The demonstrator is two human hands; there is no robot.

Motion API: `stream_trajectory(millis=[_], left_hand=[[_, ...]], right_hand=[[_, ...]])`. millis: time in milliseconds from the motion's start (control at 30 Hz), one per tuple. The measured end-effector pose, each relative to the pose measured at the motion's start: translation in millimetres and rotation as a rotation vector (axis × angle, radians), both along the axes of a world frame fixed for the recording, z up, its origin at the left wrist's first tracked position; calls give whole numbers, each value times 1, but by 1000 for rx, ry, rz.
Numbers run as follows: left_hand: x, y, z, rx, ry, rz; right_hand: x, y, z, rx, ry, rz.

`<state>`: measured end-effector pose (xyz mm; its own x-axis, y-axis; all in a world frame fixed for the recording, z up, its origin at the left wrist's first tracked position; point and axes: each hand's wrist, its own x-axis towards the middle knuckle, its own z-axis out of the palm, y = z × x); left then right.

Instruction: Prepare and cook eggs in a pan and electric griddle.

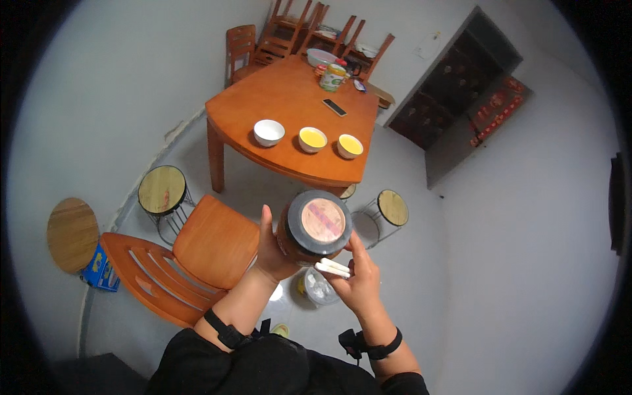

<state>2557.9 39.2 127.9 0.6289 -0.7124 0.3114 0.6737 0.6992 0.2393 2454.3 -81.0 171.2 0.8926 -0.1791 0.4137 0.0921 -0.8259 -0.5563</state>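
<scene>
My left hand (273,253) cups the side of a wide brown jar (282,236), which has a dark lid (299,203) with a pale round centre crossed by a reddish strip. Between the thumb and fingers of my right hand (363,279) are two white sticks (333,267), perhaps utensil handles. A raised finger of that hand also rests against the jar's right side. Beyond the jar, along the near edge of a wooden table (276,94), stand a white bowl (269,132) that looks empty and two bowls of yellow contents, a middle one (312,139) and a right one (350,146).
A phone (335,107), a lidded canister (333,77) and a clear basin (321,58) occupy the table's far part. A wooden chair (217,242) is close on my left. Round stools (162,189) flank the table. A lined bin (320,286) sits on the floor below my hands.
</scene>
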Motion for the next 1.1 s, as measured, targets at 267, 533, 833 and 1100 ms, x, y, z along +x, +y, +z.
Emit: stream_trajectory(millis=[267, 533, 833, 1100], left_hand=[[7, -46, -5, 160, 78, -14], [82, -65, -38, 199, 74, 5], [215, -13, -106, 333, 366, 192], [254, 31, -106, 206, 495, 353]], right_hand=[[25, -78, -9, 19, 93, 126], [91, -129, -10, 153, 44, 351], [205, -196, -14, 538, 198, 181], [333, -195, -73, -251, -137, 89]])
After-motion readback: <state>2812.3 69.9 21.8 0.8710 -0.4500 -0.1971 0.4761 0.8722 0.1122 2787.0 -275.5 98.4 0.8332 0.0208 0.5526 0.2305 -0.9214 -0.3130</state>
